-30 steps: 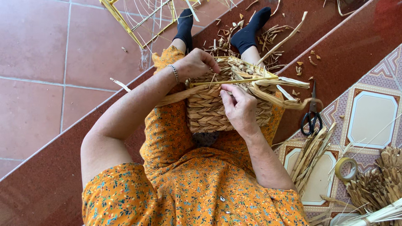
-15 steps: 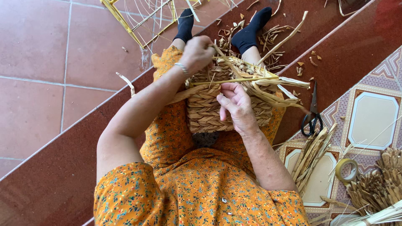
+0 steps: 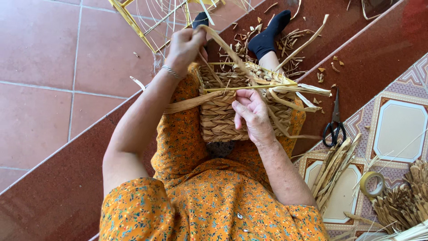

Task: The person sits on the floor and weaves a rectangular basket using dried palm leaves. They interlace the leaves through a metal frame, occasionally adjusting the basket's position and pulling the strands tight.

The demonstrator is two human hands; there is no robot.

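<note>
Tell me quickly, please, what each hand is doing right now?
Left hand: closed on a straw strand, pulled up.
Right hand: gripping the woven basket rim.

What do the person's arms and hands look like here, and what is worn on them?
Both arms are bare below short orange floral sleeves. The left hand has a thin silver bracelet at the wrist. The right hand shows no jewellery or glove.
</note>
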